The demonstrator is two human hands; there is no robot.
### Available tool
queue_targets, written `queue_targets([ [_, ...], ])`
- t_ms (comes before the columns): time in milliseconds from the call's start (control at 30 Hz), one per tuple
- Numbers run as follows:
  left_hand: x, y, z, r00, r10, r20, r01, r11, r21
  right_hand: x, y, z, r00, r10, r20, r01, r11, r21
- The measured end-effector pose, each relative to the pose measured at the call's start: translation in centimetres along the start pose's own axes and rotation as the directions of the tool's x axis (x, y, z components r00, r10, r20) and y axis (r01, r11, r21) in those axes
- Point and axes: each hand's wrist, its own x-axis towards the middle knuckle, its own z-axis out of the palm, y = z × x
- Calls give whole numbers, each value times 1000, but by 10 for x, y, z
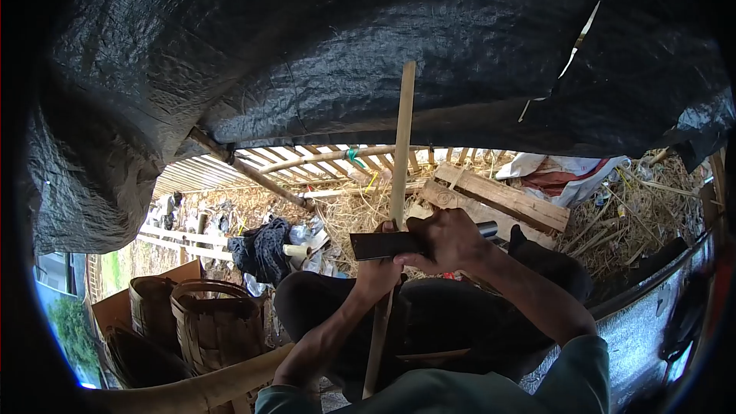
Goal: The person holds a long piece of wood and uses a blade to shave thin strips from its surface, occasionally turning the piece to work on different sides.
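Note:
A long pale bamboo strip (403, 138) stands nearly upright before me, its lower end running down between my legs. My left hand (377, 272) is wrapped round the strip at about its middle. My right hand (448, 239) is closed on a broad dark blade (383, 245), which lies crosswise over the strip just above my left hand's fingers. A metallic cylindrical end (487, 228) shows on the right side of my right hand. Part of my left hand's fingers is hidden behind the blade.
Wooden blocks (502, 198) lie on straw ahead, beside a white sack (563, 184). Woven baskets (218, 322) stand at the lower left, near a thick bamboo pole (215, 383). Dark cloth (264, 251) lies left of my knees. A black tarp (307, 46) hangs overhead.

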Motion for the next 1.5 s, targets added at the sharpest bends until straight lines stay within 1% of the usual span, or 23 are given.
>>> queue_targets([
  [33,2,3,-5,999,11,45,-13,998,56,2,6,6,999,-33,-38,30,997,-78],
  [100,6,21,-8,993,-113,29,108,984,145,14,17,9,991,103,-86,-108,992,-67],
  [133,12,35,-15,795,-564,222,606,746,-276,24,27,0,950,307,-64,-300,948,106],
  [267,11,38,-6,849,-505,153,528,808,-263,37,51,-25,917,337,-214,-361,928,-88],
  [400,7,44,-5,827,-533,180,558,739,-377,24,41,-24,933,348,-95,-352,935,-34],
  [433,6,34,-4,837,-519,176,538,719,-440,15,37,-18,970,235,-65,-239,970,-46],
  [533,2,14,-11,906,-356,228,417,840,-346,-1,16,-4,993,-86,78,90,995,-38],
  [567,0,13,-10,896,-387,220,441,838,-323,-4,7,-3,985,-140,99,144,989,-40],
  [600,-1,17,-3,936,-334,110,350,869,-350,-7,6,4,988,-150,30,150,988,-25],
  [667,-1,31,-3,877,-448,176,481,810,-335,-10,12,3,985,-162,61,165,985,-52],
  [733,-4,35,0,818,-496,293,571,634,-521,-1,22,-1,997,-6,-82,-2,995,-96],
  [767,-13,35,8,829,-480,288,558,671,-488,13,36,-16,949,310,-51,-303,946,114],
  [800,-25,34,17,818,-490,301,574,707,-412,32,54,-37,811,584,36,-566,766,304],
  [833,-31,40,22,808,-476,348,587,701,-404,36,102,-31,761,563,-322,-600,800,-19],
  [867,-34,47,25,798,-455,396,595,699,-396,40,117,-51,700,553,-453,-610,792,24],
  [900,-34,49,25,795,-443,414,604,636,-480,42,121,-75,628,709,-322,-721,686,104],
  [933,-26,47,24,808,-444,386,588,647,-486,38,126,-80,617,655,-436,-680,723,125],
  [1100,-9,27,7,828,-486,280,556,644,-525,15,81,-78,764,586,-270,-567,810,153],
  [1133,-7,24,7,831,-491,261,550,657,-516,15,77,-70,809,533,-248,-535,842,69],
  [1267,-3,26,-5,761,-516,394,638,483,-600,11,40,-50,950,267,-164,-285,953,-100],
  [1300,0,28,-11,737,-512,443,662,413,-625,11,32,-46,963,258,-72,-262,963,-57],
  [1367,5,33,-17,696,-512,504,699,319,-640,5,16,-31,988,136,-80,-140,989,-47],
  [1500,-4,13,-16,784,-380,491,620,448,-644,-2,-14,-12,996,51,71,-47,998,-52],
])
